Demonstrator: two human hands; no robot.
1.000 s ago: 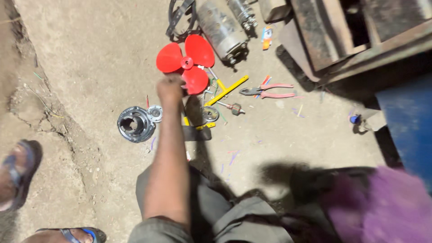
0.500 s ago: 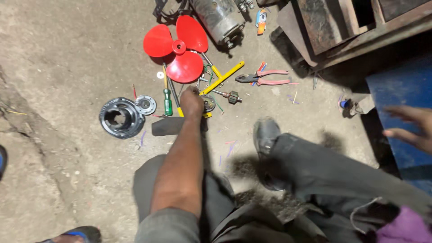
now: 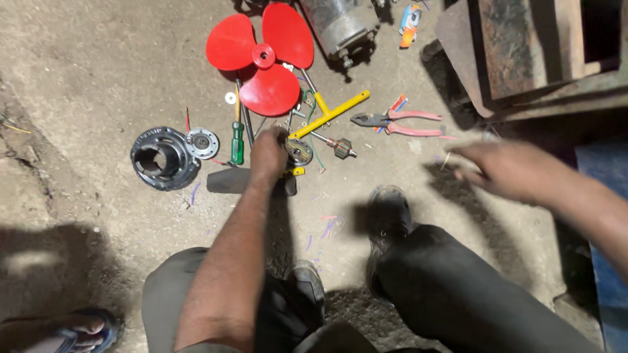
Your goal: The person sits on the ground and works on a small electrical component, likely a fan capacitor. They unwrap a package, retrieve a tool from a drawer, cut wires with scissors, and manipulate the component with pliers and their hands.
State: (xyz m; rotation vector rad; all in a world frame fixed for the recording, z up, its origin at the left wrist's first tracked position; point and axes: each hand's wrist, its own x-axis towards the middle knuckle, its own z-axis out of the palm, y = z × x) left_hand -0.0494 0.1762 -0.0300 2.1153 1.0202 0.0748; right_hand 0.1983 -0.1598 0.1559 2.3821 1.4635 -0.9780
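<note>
— Since half a second back, what's shifted?

— Both hands. That left hand [image 3: 269, 153] was already down among the parts and has stayed there, while the right hand [image 3: 507, 170] has swung in from the right edge of the view and now hovers over the concrete floor [image 3: 85, 78], blurred.

— What is the left one on?

— Its knuckles hide the fingers, so I can't tell whether it is clenched or merely resting. It sits just left of a small round metal part [image 3: 299, 151], touching or nearly so. The yellow T-shaped tool [image 3: 327, 114] lies just beyond, its long bar running up to the right toward the pliers [image 3: 399, 121].

— And the right?

— Fingers loosely spread, perhaps pinching a thin sliver — too smeared to say. It is well apart from the parts; the left is far nearer.

— Anything holding things?

— A dark round housing [image 3: 163, 158] sits left of the green-handled screwdriver [image 3: 237, 140]; its hollow looks empty. The red fan blade [image 3: 261, 57] lies farther up.
</note>
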